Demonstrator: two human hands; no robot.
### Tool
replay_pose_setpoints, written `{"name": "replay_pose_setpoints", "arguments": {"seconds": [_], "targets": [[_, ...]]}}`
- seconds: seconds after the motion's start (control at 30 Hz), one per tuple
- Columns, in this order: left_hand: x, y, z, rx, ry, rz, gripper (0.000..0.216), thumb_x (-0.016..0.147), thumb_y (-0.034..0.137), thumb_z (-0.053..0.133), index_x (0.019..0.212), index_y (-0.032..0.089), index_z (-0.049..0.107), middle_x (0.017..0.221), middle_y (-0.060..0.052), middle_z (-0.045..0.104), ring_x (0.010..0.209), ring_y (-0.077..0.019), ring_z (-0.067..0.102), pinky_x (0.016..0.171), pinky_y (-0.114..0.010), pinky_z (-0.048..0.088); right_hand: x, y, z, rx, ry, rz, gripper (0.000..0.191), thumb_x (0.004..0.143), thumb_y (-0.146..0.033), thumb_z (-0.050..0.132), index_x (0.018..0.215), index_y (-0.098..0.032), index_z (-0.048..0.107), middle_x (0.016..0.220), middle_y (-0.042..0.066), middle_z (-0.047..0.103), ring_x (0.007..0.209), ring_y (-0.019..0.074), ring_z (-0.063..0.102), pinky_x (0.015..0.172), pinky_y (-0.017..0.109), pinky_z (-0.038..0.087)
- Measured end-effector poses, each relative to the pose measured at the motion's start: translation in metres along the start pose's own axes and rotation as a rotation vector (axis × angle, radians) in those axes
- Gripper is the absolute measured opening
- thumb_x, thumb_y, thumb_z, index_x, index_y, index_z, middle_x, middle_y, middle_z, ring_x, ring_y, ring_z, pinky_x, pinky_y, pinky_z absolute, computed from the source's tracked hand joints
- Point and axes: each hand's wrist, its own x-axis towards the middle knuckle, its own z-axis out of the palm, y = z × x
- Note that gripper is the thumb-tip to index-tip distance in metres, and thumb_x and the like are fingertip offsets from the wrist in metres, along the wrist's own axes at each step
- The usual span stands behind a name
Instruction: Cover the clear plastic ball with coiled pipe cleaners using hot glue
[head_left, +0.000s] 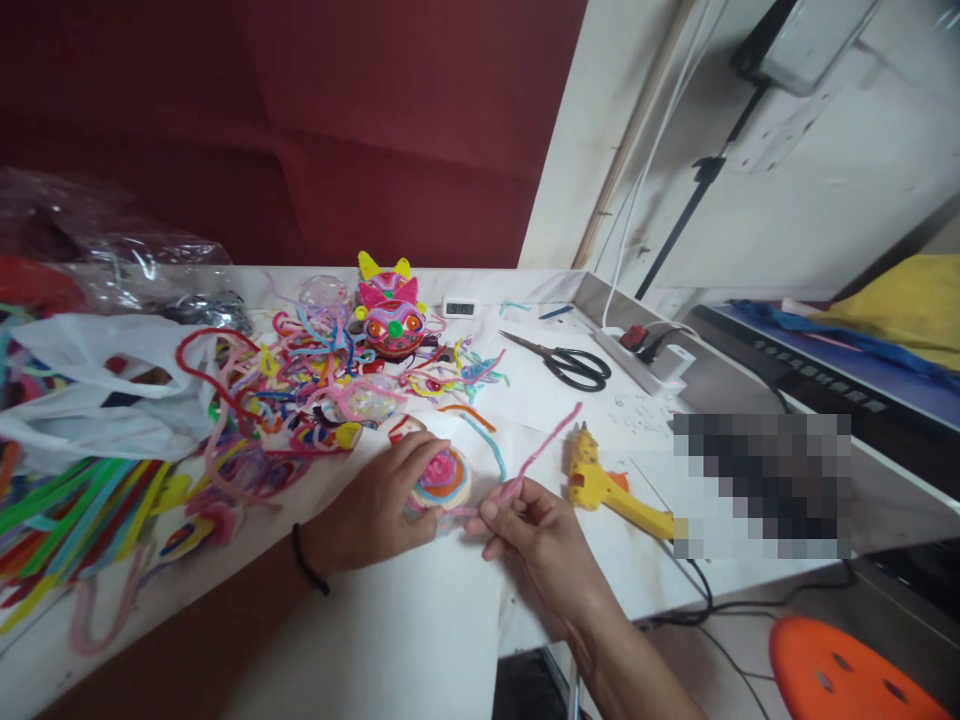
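Observation:
My left hand, a dark band at its wrist, is closed around the edge of a round piece on the white tabletop. Rings of pink, orange, blue and cream fuzzy strip cover this piece. Between the thumb and fingers of my right hand is a pink pipe cleaner. One end sticks up to the upper right, and the other runs toward the lower edge of the round piece. Just beyond my hands lie a blue pipe cleaner and an orange pipe cleaner.
Black-handled scissors and a yellow glue gun lie to the right. A colourful animal-head figure stands behind a tangle of pipe cleaners, beside a small digital clock. A white plastic bag is at left; an orange stool is below right.

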Motion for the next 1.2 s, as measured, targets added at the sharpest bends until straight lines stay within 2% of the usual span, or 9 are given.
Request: {"name": "replay_pose_setpoints", "arguments": {"seconds": [0.17,0.37,0.67,0.97,1.2], "targets": [[0.0,0.001,-0.001,0.0,0.002,-0.005,0.061,0.07,0.011,0.054,0.13,0.014,0.047,0.131,-0.016,0.053,0.126,-0.0324,0.049,0.106,-0.047,0.045,0.001,0.001,0.0,0.007,-0.006,0.003,0.04,0.054,-0.038,0.093,0.068,-0.015,0.064,0.061,-0.001,0.067,0.061,0.0148,0.071,0.045,0.016,0.051],[0.0,0.001,-0.002,-0.001,-0.011,-0.008,0.06,0.07,0.012,0.053,0.13,0.014,0.046,0.131,-0.016,0.053,0.126,-0.031,0.049,0.107,-0.047,0.044,0.002,0.004,-0.003,-0.003,-0.022,0.004,0.036,0.061,-0.036,0.091,0.074,-0.015,0.066,0.068,0.001,0.071,0.071,0.0166,0.073,0.053,0.018,0.055],[0.0,0.003,-0.001,0.014,0.0,0.0,0.059,0.072,0.013,0.054,0.13,0.016,0.045,0.13,-0.015,0.054,0.125,-0.0315,0.05,0.106,-0.047,0.045,0.004,0.005,-0.003,-0.017,0.001,0.016,0.037,0.059,-0.036,0.091,0.075,-0.015,0.065,0.069,0.0,0.071,0.071,0.0167,0.074,0.059,0.021,0.057],[0.0,0.005,0.005,0.049,0.043,-0.047,0.056,0.072,0.017,0.059,0.127,0.015,0.047,0.127,-0.016,0.057,0.121,-0.0333,0.054,0.103,-0.047,0.048,0.007,0.002,-0.001,-0.056,0.001,0.002,0.038,0.061,-0.039,0.09,0.074,-0.015,0.064,0.069,0.003,0.072,0.069,0.0179,0.073,0.061,0.025,0.059],[0.001,0.007,0.01,0.087,0.094,-0.041,0.054,0.072,0.015,0.057,0.125,0.014,0.047,0.125,-0.018,0.058,0.119,-0.0334,0.056,0.099,-0.048,0.05,0.011,-0.001,0.002,-0.088,0.011,-0.022,0.042,0.057,-0.043,0.09,0.072,-0.016,0.062,0.065,0.0,0.07,0.062,0.0165,0.071,0.057,0.026,0.058]]}}
